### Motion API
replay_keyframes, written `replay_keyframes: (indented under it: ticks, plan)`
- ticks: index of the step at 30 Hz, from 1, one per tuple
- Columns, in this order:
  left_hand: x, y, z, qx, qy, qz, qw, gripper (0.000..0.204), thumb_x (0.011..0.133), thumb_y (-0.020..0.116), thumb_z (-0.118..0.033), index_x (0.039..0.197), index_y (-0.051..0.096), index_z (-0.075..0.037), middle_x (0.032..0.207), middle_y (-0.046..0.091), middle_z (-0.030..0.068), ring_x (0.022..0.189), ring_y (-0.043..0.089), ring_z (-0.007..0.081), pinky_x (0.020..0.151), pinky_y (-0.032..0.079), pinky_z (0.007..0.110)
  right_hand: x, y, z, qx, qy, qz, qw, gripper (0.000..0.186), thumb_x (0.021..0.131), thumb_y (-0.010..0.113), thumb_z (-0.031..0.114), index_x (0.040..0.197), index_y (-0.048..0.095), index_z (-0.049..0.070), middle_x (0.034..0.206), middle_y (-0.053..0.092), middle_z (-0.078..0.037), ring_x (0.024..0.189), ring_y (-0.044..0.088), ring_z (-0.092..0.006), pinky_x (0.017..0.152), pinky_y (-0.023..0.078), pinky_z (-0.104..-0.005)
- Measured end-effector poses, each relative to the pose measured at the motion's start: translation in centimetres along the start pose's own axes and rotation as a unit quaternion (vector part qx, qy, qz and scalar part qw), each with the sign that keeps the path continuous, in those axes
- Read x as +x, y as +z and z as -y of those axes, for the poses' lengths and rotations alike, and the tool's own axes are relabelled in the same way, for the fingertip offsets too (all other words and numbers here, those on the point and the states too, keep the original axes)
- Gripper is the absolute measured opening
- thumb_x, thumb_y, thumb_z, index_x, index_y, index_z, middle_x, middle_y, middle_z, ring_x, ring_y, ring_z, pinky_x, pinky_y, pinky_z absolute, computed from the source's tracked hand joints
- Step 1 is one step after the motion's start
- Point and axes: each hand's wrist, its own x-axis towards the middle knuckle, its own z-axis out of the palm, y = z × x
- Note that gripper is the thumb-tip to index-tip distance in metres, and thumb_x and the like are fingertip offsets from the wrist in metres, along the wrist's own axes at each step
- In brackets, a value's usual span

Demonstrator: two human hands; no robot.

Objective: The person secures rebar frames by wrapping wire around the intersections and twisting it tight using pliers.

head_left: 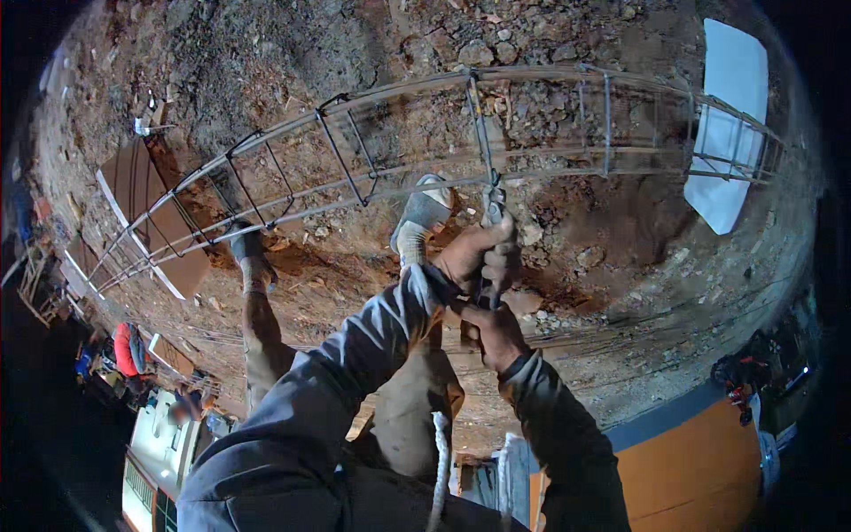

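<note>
A long rebar cage of thin bars and square stirrups spans the view from left to right above the dirt. Metal pincers stand with their jaws at the cage's near lower bar, beside a stirrup. My left hand is closed around the upper part of their handles. Just below it, my right hand grips the lower handle ends. Fingers hide most of the handles, and whether a tie wire sits in the jaws is too small to tell.
A brown board lies under the cage's left end, a white panel under its right. My shoe is close to the cage on rocky soil. Someone in red is far left; an orange surface lies lower right.
</note>
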Motion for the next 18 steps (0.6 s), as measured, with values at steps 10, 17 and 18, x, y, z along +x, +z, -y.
replay_keyframes:
  ticks: [10, 17, 18]
  plan:
    - [0.5, 1.2, 1.4, 0.499, 0.113, -0.397, 0.762, 0.042, 0.082, 0.062, -0.036, 0.059, 0.052, -0.003, 0.051, 0.048, 0.0027, 0.043, 0.042, 0.0119, 0.04, 0.032, 0.032, 4.9, -1.4, -3.5, 0.195, -0.027, 0.27, 0.942, 0.012, 0.083, 0.054, 0.018, 0.083, 0.057, 0.007, 0.057, 0.044, -0.001, 0.052, 0.047, -0.0192, 0.05, 0.04, -0.0339]
    - [3.4, 2.1, 4.4, 0.439, 0.28, -0.521, 0.677, 0.03, 0.085, 0.062, -0.028, 0.07, 0.056, -0.003, 0.057, 0.047, -0.0001, 0.052, 0.038, 0.0091, 0.044, 0.03, 0.03, 4.5, -0.6, -5.5, -0.271, -0.379, -0.361, 0.808, 0.032, 0.09, 0.049, 0.037, 0.089, 0.056, 0.006, 0.059, 0.047, -0.006, 0.052, 0.049, -0.0215, 0.051, 0.041, -0.0362]
    - [2.8, 3.3, 4.8, 0.445, 0.352, -0.482, 0.667, 0.026, 0.085, 0.062, -0.029, 0.083, 0.059, -0.003, 0.067, 0.055, 0.0007, 0.058, 0.045, 0.0077, 0.049, 0.036, 0.027, 4.0, -1.4, -5.4, -0.273, -0.38, -0.365, 0.805, 0.032, 0.09, 0.049, 0.037, 0.089, 0.056, 0.006, 0.059, 0.047, -0.006, 0.052, 0.049, -0.0215, 0.051, 0.041, -0.0362]
